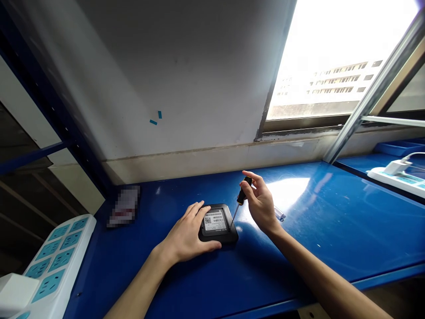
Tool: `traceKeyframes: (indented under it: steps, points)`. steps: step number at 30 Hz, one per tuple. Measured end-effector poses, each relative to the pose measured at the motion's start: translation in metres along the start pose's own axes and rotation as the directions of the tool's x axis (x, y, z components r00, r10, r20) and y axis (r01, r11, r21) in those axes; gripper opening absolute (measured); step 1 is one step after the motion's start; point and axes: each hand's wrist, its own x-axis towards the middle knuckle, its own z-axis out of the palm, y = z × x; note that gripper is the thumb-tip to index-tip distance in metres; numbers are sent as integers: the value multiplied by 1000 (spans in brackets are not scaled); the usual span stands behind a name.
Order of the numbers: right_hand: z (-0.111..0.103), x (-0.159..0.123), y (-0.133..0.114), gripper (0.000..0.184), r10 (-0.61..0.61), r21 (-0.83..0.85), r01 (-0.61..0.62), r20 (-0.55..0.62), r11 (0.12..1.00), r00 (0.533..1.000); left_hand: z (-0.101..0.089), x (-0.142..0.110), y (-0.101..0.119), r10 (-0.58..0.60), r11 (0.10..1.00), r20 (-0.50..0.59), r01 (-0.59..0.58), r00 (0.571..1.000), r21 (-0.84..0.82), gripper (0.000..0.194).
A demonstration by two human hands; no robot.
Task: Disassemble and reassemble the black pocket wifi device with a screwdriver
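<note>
A flat black square device (235, 235) lies on the blue table, a white label with a QR code (208, 220) on its upper face. My left hand (187, 235) grips its left side, thumb along the near edge and fingers over the far edge. My right hand (260, 204) is closed around the dark handle of a screwdriver (241, 196) with yellow accents. The screwdriver tilts, its thin shaft pointing down to the right part of the device; the tip appears to touch the device near the label's lower right corner.
A few slim clear-and-metal items (280, 214) lie behind my right wrist. At the left stand a white power strip (78, 248) and a blurred-out packet (125, 206). Another power strip (398, 177) and a blue tray (398, 146) are at the far right. The wall (186, 146) bounds the blue table (332, 221).
</note>
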Motion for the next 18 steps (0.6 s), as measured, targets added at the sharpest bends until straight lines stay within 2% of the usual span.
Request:
traceKeyframes:
  steps: [8, 14, 18]
  points:
    - [0, -1, -1, 39, -7, 35, 7, 12, 999, 1000, 1, 1, 1, -19, 999, -14, 20, 1000, 44, 98]
    - [-3, 1, -1, 35, 2, 91, -4, 16, 996, 1000, 2, 1, 0, -5, 1000, -37, 5, 999, 14, 93]
    - [-2, 1, -1, 41, 20, 69, -20, -1, 997, 1000, 1, 1, 1, -6, 1000, -37, 7, 999, 12, 93]
